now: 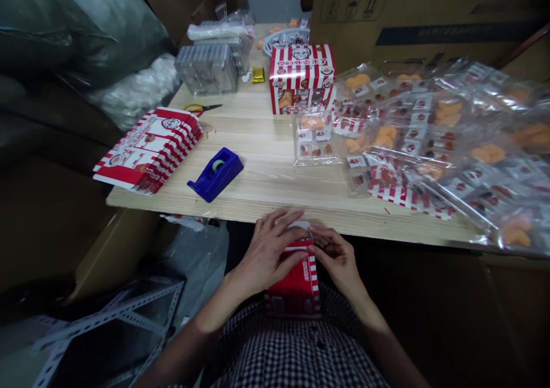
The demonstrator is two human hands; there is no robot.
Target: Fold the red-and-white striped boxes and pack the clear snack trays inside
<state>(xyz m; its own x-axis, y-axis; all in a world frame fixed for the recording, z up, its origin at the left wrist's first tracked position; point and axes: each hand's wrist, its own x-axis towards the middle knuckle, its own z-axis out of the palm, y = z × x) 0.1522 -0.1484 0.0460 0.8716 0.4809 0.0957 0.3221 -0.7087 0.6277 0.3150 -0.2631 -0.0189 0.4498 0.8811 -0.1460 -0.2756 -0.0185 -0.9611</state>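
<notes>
My left hand [267,249] and my right hand [336,260] hold a red-and-white striped cardboard box [293,292] upright between them, just below the near table edge. The left hand wraps over its top and side, and the right fingers press its top corner. The box's upper end is mostly hidden by my fingers. Its lower end rests near my checked shirt [292,348]. Ahead on the wooden table [266,190], a stack of flat striped box blanks [148,150] lies left, and clear bags of orange-and-red small items [433,141] are heaped right.
A blue tape dispenser [216,173], yellow-handled scissors [201,108] and an assembled striped box [302,78] stand on the table. Clear plastic trays [207,69] sit beyond. Cardboard cartons [412,15] and dark sacks [77,32] border it, with a metal rack [112,330] on the floor at left.
</notes>
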